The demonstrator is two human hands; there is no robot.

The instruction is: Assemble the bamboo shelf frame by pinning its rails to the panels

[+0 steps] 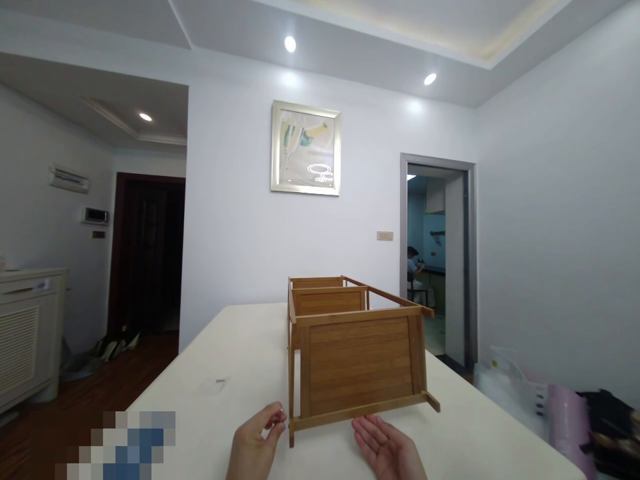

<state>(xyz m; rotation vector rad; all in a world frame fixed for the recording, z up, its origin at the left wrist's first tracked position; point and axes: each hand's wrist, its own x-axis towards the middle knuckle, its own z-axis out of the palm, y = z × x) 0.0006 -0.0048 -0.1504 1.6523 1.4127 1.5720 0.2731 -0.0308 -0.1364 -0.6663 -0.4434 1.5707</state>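
Note:
A brown wooden shelf rack [360, 363] lies on its side on the white table [200, 347], one panel facing me and more panels behind it. My left hand [257, 437] is beside the rack's near left post, thumb and fingers pinched together. A tiny shiny thing shows at the fingertips, too small to name. My right hand [387, 443] is open, palm turned up and fingers stretched out, just below the panel's lower rail. Whether its fingertips touch that rail I cannot tell. Left of the rack, a small screw-like piece [220, 381] lies on a clear plastic bag [207, 387].
A louvred cabinet [30, 333] stands at the far left. On the right floor are a pink roll [567, 427], clear plastic wrapping [507, 387] and dark items. Through the doorway at the back right, a person [413, 267] sits. A framed picture [306, 148] hangs on the wall.

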